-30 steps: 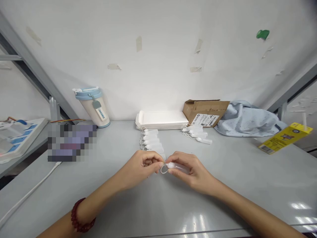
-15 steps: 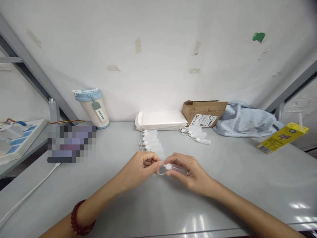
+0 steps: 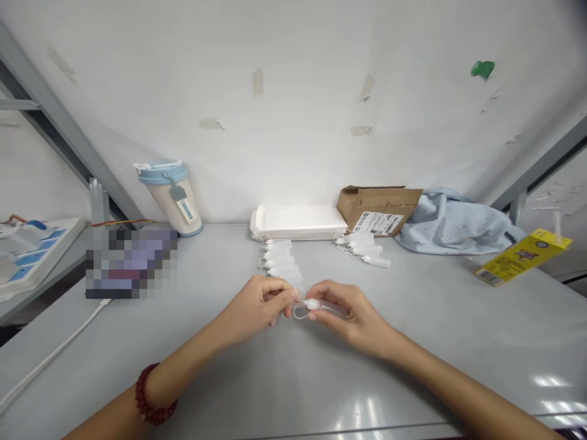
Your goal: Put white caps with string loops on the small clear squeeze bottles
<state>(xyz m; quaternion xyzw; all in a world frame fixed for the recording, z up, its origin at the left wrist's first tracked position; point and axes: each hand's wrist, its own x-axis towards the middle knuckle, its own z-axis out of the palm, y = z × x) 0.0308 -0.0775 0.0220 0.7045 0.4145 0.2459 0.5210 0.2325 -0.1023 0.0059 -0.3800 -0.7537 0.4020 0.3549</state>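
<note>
My right hand [image 3: 351, 315] is closed round a small clear plastic dropper bottle [image 3: 331, 308], which lies nearly level with its white cap pointing left. A thin white cord loop [image 3: 300, 313] hangs from the cap end. Opposite it, my left hand [image 3: 263, 302] pinches the cord close to the bottle's tip with thumb and forefinger; the exact spot is partly hidden by the fingers. Just behind my hands, several similar bottles [image 3: 280, 260] with cord loops lie in a column on the grey table. Another small group of bottles [image 3: 367, 249] lies farther right.
A stack of white flat boxes [image 3: 300, 223] stands against the wall, beside an open cardboard box [image 3: 380, 208] and a light blue cloth [image 3: 458, 223]. At the left are a tumbler [image 3: 177, 198], a blurred-out device [image 3: 132, 263] and a power strip [image 3: 41, 250]; a yellow drink carton [image 3: 523, 256] is at the right.
My left fingertips have shifted slightly left and up from the bottle's tip, and the lower fingers have loosened a little. My right hand keeps the bottle almost in place.
</note>
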